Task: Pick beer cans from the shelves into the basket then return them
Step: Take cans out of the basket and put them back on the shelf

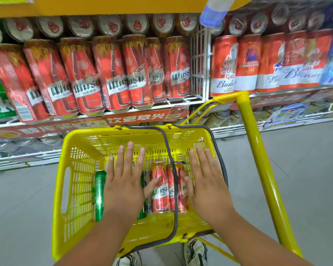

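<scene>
Hands flat, fingers spread, empty: left hand [124, 181] and right hand [206, 181] above basket [75, 150] cans [160, 187].

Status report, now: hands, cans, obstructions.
Left hand and right hand open, empty, over basket. Red cans and green can inside. Dark handle crosses above them.

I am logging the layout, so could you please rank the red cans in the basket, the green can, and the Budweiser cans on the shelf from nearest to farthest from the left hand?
From the left hand:
1. Green can, just left of it, in the basket.
2. Red cans, to its right, in the basket.
3. Budweiser cans, upper right on the shelf.
</scene>
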`<state>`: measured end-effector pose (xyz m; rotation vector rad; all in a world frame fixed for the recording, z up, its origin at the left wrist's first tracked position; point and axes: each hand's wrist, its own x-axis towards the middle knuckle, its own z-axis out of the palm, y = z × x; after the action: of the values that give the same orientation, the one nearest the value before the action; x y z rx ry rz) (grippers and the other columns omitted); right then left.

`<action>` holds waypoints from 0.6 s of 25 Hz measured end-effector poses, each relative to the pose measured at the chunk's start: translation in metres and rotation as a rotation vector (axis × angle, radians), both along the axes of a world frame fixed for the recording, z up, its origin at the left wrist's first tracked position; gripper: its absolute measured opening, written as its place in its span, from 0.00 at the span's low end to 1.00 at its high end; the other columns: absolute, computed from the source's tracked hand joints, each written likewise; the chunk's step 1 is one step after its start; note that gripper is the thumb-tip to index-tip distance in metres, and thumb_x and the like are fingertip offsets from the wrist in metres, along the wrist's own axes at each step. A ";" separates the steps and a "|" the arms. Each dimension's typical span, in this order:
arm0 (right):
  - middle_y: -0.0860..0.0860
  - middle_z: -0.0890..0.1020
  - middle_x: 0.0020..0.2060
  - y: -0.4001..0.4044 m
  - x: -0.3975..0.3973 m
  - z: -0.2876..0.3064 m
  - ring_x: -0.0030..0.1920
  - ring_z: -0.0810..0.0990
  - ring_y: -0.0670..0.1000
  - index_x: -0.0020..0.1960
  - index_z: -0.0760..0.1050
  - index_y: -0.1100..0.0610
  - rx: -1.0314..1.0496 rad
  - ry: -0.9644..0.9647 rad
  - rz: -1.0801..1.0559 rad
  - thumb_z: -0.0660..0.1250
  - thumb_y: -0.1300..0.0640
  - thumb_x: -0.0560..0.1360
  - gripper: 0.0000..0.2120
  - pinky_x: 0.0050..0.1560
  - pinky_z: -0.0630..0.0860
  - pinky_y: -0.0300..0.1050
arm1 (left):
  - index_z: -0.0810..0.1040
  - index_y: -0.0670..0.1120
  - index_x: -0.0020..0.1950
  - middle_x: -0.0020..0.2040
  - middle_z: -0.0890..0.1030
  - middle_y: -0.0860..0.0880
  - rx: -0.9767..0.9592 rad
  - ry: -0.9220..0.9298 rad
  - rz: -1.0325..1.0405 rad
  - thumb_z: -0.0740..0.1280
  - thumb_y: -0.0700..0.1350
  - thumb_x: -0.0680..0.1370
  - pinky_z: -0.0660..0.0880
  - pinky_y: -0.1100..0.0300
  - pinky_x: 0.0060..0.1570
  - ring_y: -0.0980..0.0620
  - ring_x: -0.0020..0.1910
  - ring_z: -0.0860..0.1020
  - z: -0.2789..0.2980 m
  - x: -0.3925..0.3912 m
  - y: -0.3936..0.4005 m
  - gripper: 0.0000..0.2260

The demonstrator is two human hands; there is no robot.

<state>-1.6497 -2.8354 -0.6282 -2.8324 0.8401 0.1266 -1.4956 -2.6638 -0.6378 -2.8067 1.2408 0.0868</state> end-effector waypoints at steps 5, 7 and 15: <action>0.55 0.48 0.82 0.000 -0.001 -0.027 0.82 0.43 0.57 0.83 0.46 0.55 0.078 0.100 0.023 0.56 0.48 0.83 0.34 0.79 0.55 0.59 | 0.55 0.48 0.82 0.83 0.50 0.42 0.036 0.079 -0.008 0.42 0.70 0.79 0.55 0.38 0.77 0.41 0.82 0.49 -0.028 -0.012 -0.007 0.38; 0.54 0.46 0.82 -0.001 0.002 -0.036 0.82 0.41 0.56 0.83 0.44 0.54 0.122 0.107 0.038 0.57 0.48 0.83 0.35 0.80 0.52 0.57 | 0.54 0.48 0.82 0.83 0.50 0.42 0.055 0.100 -0.010 0.44 0.70 0.79 0.55 0.37 0.77 0.41 0.82 0.49 -0.036 -0.014 -0.009 0.38; 0.50 0.37 0.82 -0.006 0.023 -0.062 0.81 0.36 0.53 0.82 0.36 0.51 0.302 0.205 -0.002 0.53 0.48 0.85 0.34 0.81 0.48 0.53 | 0.55 0.48 0.83 0.83 0.52 0.42 0.127 0.183 0.015 0.49 0.68 0.78 0.53 0.40 0.78 0.41 0.82 0.50 -0.067 -0.018 -0.023 0.38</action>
<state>-1.6270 -2.8413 -0.6904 -2.5634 0.7867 0.5059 -1.5135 -2.6866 -0.7046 -2.7485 1.2019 0.4168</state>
